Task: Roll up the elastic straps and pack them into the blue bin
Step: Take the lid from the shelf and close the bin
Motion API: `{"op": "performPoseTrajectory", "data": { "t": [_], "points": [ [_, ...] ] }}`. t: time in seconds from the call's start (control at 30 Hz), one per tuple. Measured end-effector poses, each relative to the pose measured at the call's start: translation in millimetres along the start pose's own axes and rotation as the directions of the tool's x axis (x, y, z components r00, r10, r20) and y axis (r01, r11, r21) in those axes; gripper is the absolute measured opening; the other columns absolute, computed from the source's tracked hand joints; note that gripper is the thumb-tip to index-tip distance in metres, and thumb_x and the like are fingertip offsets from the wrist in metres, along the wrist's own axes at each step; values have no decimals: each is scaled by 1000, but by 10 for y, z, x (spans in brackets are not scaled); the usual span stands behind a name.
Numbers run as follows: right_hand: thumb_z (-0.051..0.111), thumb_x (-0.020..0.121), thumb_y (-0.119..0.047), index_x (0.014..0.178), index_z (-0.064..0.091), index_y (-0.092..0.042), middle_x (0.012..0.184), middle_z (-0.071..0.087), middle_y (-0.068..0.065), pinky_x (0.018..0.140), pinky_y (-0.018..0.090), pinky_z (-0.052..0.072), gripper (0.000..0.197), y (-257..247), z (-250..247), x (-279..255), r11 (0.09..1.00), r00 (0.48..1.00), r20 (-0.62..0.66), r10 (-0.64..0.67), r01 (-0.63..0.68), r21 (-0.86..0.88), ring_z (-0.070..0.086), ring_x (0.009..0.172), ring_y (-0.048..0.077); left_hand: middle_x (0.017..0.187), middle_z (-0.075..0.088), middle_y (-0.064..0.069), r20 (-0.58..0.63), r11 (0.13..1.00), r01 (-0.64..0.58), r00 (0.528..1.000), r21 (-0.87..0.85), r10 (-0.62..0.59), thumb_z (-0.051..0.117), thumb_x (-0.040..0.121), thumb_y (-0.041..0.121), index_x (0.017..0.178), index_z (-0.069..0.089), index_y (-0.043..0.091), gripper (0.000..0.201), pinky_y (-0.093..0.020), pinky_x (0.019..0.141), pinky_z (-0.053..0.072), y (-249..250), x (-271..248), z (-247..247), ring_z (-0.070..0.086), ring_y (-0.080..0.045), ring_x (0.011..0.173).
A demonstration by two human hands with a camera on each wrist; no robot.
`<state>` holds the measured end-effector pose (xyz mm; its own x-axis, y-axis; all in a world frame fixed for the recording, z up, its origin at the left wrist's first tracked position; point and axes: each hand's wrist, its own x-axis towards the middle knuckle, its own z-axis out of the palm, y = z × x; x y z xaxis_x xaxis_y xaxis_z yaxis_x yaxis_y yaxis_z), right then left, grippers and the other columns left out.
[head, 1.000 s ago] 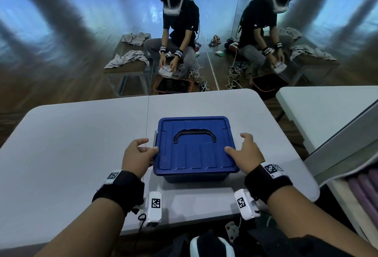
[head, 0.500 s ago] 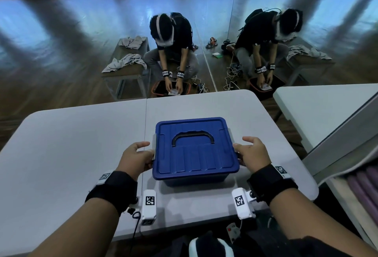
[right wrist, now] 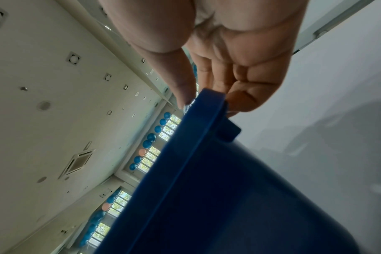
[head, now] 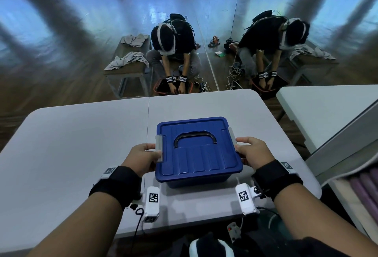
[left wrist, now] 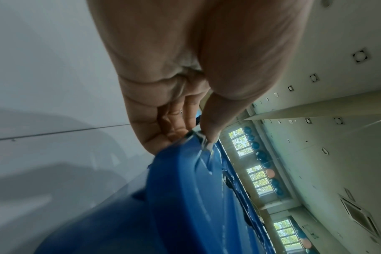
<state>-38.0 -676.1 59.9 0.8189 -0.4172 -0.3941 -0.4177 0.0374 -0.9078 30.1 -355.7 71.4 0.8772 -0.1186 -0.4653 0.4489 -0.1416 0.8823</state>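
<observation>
The blue bin (head: 198, 154) stands on the grey table (head: 71, 154) with its lid on and the black handle lying flat. My left hand (head: 143, 156) pinches the clear left latch (head: 159, 147), thumb on top and fingers under the rim. The left wrist view shows that thumb (left wrist: 209, 123) pressing the latch (left wrist: 203, 142) at the bin's (left wrist: 185, 197) edge. My right hand (head: 251, 152) grips the right latch (head: 232, 135); in the right wrist view its thumb (right wrist: 180, 86) meets the bin's lid edge (right wrist: 207, 120), fingers curled beneath. No strap lies on the table.
A second white table (head: 327, 109) stands to the right. Beside it, at the right edge, an open shelf holds purple strips (head: 366, 187). Beyond the table's far edge, a person (head: 171, 48) bends over a dark bag (head: 173, 89) on the floor beside a mirror.
Both hands have slid from the bin's front corners along its sides onto the latches. The bin has stayed in place.
</observation>
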Motion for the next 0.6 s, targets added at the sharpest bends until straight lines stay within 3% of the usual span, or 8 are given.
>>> {"op": "performPoseTrajectory", "data": {
  "t": [0.2,0.33,0.5,0.6],
  "points": [
    [61,94,-3,116,62,-8,97,71,17,66,37,57,23,1,19,0,1000,1000,16,6,-5,-26,69,76,26,92,71,-22,-5,998,-34,999,48,34,62,95,-1,102,69,6,12,-44,74,62,-60,7,-10,72,-32,82],
    [66,90,-6,113,62,-8,100,71,17,75,46,61,24,-11,64,21,990,999,-13,-36,34,-135,71,87,31,90,70,-21,-16,998,-42,999,41,43,62,94,-2,94,68,10,13,-43,74,63,-48,-10,-6,70,-32,81],
    [73,87,-14,108,58,-14,92,69,8,67,32,56,26,8,135,3,938,990,-41,-138,117,-325,69,82,20,92,69,-24,-20,999,-32,999,38,33,63,94,-1,99,69,6,11,-47,79,62,-62,-1,-17,70,-34,83],
    [74,86,-19,107,60,-17,93,69,4,72,34,58,26,27,133,-2,924,984,-57,-169,138,-356,69,85,20,99,69,-27,-56,999,-33,998,25,34,67,92,2,108,66,5,16,-49,79,62,-82,-8,-27,71,-37,87]
  ]
}}
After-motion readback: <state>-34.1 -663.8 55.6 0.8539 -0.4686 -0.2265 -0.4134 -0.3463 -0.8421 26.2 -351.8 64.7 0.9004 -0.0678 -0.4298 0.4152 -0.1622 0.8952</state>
